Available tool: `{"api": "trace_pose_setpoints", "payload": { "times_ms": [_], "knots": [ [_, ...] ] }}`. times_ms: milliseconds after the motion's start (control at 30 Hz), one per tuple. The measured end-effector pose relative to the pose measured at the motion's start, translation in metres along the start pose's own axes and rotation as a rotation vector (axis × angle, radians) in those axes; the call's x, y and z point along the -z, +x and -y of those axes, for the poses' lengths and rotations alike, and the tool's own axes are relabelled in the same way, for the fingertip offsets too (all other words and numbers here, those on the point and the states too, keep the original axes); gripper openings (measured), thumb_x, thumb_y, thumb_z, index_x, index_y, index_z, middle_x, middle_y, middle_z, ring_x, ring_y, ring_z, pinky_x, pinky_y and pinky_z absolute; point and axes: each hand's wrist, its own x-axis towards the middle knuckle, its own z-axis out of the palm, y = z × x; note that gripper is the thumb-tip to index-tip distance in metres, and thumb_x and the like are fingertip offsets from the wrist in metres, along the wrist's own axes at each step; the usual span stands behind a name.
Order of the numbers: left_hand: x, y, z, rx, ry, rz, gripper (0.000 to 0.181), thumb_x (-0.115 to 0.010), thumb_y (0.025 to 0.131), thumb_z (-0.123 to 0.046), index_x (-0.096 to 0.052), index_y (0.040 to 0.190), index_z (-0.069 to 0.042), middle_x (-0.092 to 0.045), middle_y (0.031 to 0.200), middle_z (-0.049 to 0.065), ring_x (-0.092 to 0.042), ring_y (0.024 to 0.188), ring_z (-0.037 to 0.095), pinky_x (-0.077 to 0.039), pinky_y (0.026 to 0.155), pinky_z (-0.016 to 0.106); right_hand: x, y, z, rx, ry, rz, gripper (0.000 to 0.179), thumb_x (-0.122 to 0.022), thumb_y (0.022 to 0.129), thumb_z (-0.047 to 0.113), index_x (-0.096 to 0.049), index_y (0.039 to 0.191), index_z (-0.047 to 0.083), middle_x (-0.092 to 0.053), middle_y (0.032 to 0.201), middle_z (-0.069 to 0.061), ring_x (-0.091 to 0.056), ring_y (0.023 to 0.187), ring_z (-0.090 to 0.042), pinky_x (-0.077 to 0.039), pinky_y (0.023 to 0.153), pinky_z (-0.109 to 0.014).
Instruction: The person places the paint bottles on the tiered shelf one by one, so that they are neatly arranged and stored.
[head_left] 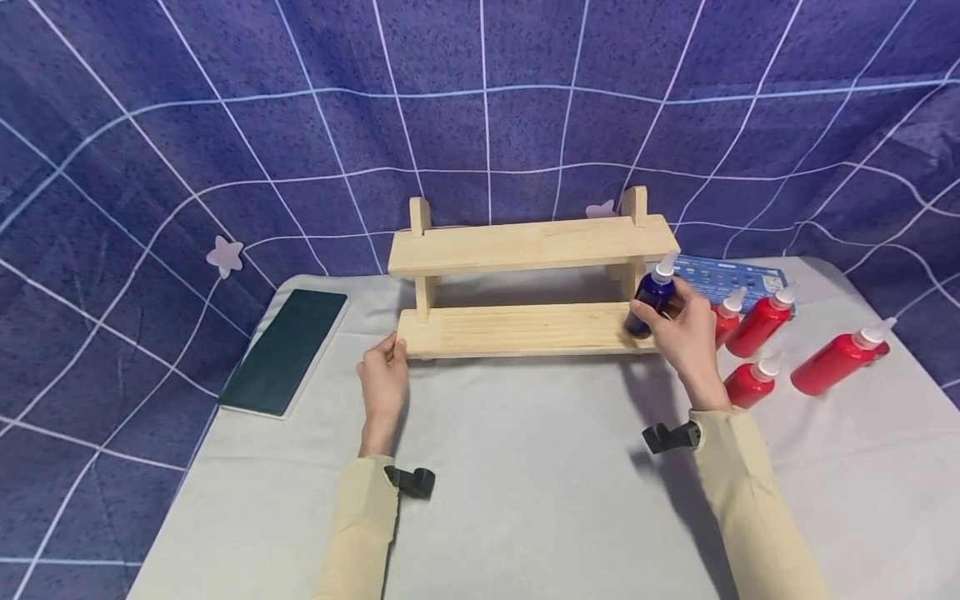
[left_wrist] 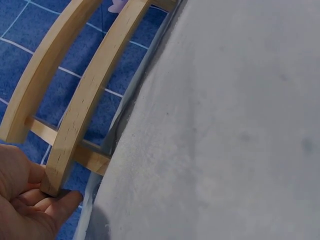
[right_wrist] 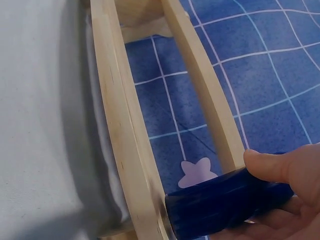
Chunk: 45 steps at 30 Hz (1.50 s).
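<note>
Blue, with a white nozzle, the bottle (head_left: pixel 651 293) is in your right hand (head_left: pixel 686 329), pinched between thumb and fingers. You have it at the right end of the rack's lower board (head_left: pixel 517 331), its nozzle pointing up, a little tilted. From the right wrist, its base meets the board's edge; you cannot tell whether the board bears its weight.

Your left hand (head_left: pixel 384 375) is at the other end, well apart from the bottle, with fingers and thumb gripping the lower board's front left corner. The left wrist view shows your fingers against the end of the wood, the whole length of the board lying between your two hands. The upper board (head_left: pixel 525 246) spans above and behind them, near the back edge of the bench (head_left: pixel 525 483).

Just beyond your right hand, toward the right edge of the bench, you have a group of red bottles (head_left: pixel 832 362), also with white nozzles; the nearest ones are partly hidden by your hand and wrist. Behind them, by the back right corner, lies a printed blue box (head_left: pixel 727 275). On your left, a dark green slab (head_left: pixel 285 354) lies flat along the left edge, near the back left corner.
</note>
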Motion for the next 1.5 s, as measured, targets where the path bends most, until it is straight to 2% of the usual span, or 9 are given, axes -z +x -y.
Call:
{"api": "trace_pose_setpoints", "payload": {
  "times_ms": [233, 500, 667, 833, 900, 1033, 1300, 1500],
  "knots": [
    [-0.001, 0.0, 0.0, -0.005, 0.015, 0.0, 0.032, -0.056, 0.099, -0.012, -0.063, 0.125, 0.005, -0.067, 0.114, 0.024, -0.068, 0.103, 0.03, -0.057, 0.085, 0.043, 0.001, 0.0, -0.003, -0.002, 0.008, 0.013, 0.045, -0.073, 0.087, 0.01, -0.058, 0.127, -0.004, -0.067, 0.118, -0.022, -0.064, 0.107, -0.025, -0.051, 0.097, -0.033],
    [-0.002, 0.0, 0.002, -0.01, 0.026, -0.002, 0.033, -0.055, 0.1, -0.012, -0.061, 0.127, 0.005, -0.066, 0.115, 0.025, -0.068, 0.104, 0.031, -0.057, 0.084, 0.043, 0.003, 0.002, -0.006, -0.006, 0.017, 0.052, 0.049, -0.071, 0.089, 0.01, -0.053, 0.131, -0.006, -0.063, 0.123, -0.027, -0.062, 0.112, -0.033, -0.049, 0.099, -0.041],
    [-0.003, -0.002, 0.0, -0.013, 0.018, 0.012, 0.033, -0.055, 0.1, -0.013, -0.061, 0.128, 0.005, -0.066, 0.116, 0.026, -0.067, 0.105, 0.032, -0.057, 0.084, 0.043, 0.005, -0.001, -0.008, 0.001, 0.03, 0.089, 0.054, -0.068, 0.091, 0.011, -0.044, 0.136, -0.008, -0.056, 0.131, -0.031, -0.055, 0.123, -0.039, -0.044, 0.104, -0.047],
    [-0.004, -0.002, 0.004, -0.008, 0.023, 0.026, 0.035, -0.054, 0.101, -0.015, -0.06, 0.129, 0.005, -0.066, 0.117, 0.025, -0.067, 0.106, 0.033, -0.056, 0.085, 0.044, 0.014, -0.006, -0.002, 0.025, 0.03, 0.125, 0.074, -0.067, 0.092, 0.014, -0.024, 0.149, -0.007, -0.041, 0.143, -0.035, -0.042, 0.133, -0.045, -0.036, 0.109, -0.052],
    [-0.003, -0.001, 0.004, -0.012, 0.024, 0.019, 0.034, -0.054, 0.101, -0.015, -0.06, 0.128, 0.005, -0.066, 0.116, 0.025, -0.067, 0.105, 0.033, -0.057, 0.085, 0.044, 0.019, -0.009, 0.004, 0.031, 0.038, 0.126, 0.081, -0.066, 0.093, 0.016, -0.015, 0.153, -0.004, -0.035, 0.148, -0.034, -0.036, 0.137, -0.044, -0.033, 0.112, -0.053],
    [-0.002, 0.0, 0.005, -0.016, 0.023, 0.005, 0.033, -0.055, 0.1, -0.014, -0.061, 0.127, 0.005, -0.066, 0.115, 0.025, -0.067, 0.104, 0.033, -0.056, 0.085, 0.045, 0.031, -0.017, 0.017, 0.049, 0.055, 0.114, 0.085, -0.066, 0.094, 0.019, -0.011, 0.156, 0.001, -0.03, 0.153, -0.028, -0.032, 0.141, -0.039, -0.03, 0.114, -0.051],
    [-0.002, 0.001, 0.006, -0.004, 0.024, 0.03, 0.035, -0.054, 0.101, -0.016, -0.06, 0.129, 0.004, -0.066, 0.117, 0.025, -0.067, 0.105, 0.034, -0.056, 0.086, 0.046, 0.062, -0.035, 0.034, 0.087, 0.079, 0.019, 0.079, -0.067, 0.093, 0.018, -0.021, 0.156, 0.007, -0.037, 0.153, -0.019, -0.038, 0.139, -0.034, -0.037, 0.111, -0.043],
    [-0.001, 0.001, 0.005, -0.011, 0.023, 0.027, 0.036, -0.053, 0.101, -0.016, -0.059, 0.131, 0.004, -0.065, 0.118, 0.026, -0.066, 0.107, 0.034, -0.056, 0.087, 0.045, 0.086, -0.042, 0.039, 0.092, 0.047, -0.051, 0.076, -0.068, 0.092, 0.017, -0.025, 0.155, 0.013, -0.04, 0.152, -0.016, -0.041, 0.139, -0.028, -0.039, 0.109, -0.034]
  ]
}}
